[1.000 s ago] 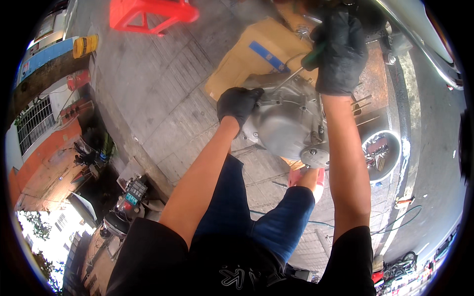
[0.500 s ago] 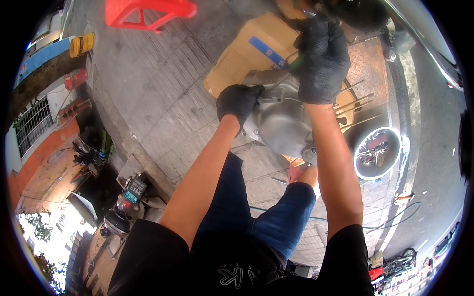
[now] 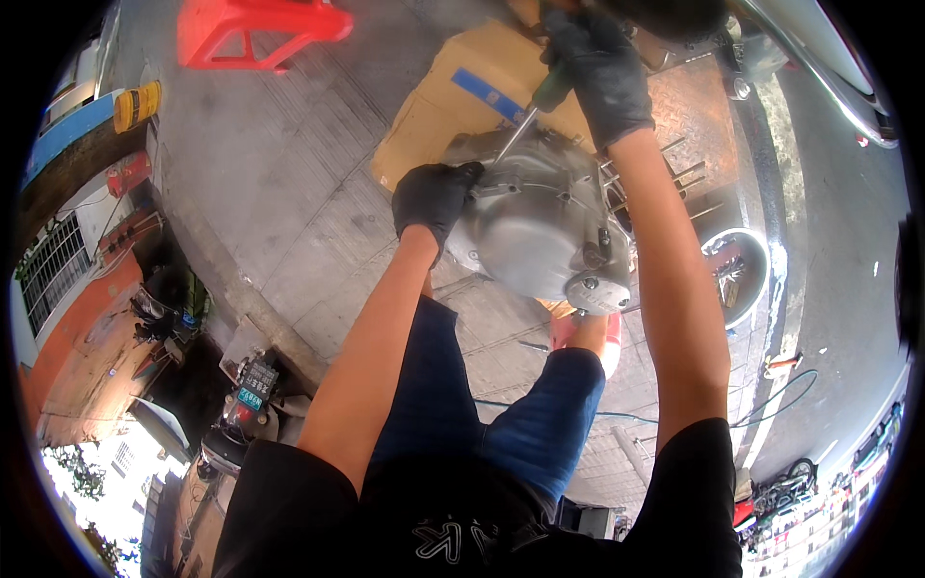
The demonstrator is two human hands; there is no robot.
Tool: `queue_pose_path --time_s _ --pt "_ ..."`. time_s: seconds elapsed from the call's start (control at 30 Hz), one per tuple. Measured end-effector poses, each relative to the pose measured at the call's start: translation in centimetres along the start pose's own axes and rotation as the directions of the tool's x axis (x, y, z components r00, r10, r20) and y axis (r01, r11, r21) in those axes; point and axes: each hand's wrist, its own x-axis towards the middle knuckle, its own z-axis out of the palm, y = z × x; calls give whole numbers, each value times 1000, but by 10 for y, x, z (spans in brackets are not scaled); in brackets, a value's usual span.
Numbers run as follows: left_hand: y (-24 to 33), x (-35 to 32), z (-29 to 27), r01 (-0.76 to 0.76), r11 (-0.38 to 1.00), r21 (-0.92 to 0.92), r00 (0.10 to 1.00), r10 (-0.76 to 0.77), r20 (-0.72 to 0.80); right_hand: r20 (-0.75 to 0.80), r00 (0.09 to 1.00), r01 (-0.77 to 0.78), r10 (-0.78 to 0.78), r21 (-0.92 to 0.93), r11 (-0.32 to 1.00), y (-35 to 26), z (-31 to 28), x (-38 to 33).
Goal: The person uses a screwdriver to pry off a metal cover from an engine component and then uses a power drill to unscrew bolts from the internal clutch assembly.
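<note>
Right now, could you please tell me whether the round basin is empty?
Not empty: small loose parts lie inside the basin; the right forearm hides its left side.

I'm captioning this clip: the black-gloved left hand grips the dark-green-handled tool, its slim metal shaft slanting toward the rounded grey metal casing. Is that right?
Not quite: the hand is wrong. In the head view, the black-gloved right hand grips the dark-green-handled tool, its slim metal shaft slanting toward the rounded grey metal casing.
</note>
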Motion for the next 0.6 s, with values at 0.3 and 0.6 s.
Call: queue_pose_path --time_s 0.3,0.6 --pt "10 1 -3 80 976 -201 997 -81 7 84 972 -220 217 25 975 1 -12 18" --pt "-1 1 1 -80 997 -8 996 80 -31 197 944 -176 267 -383 907 -10 -10 23"
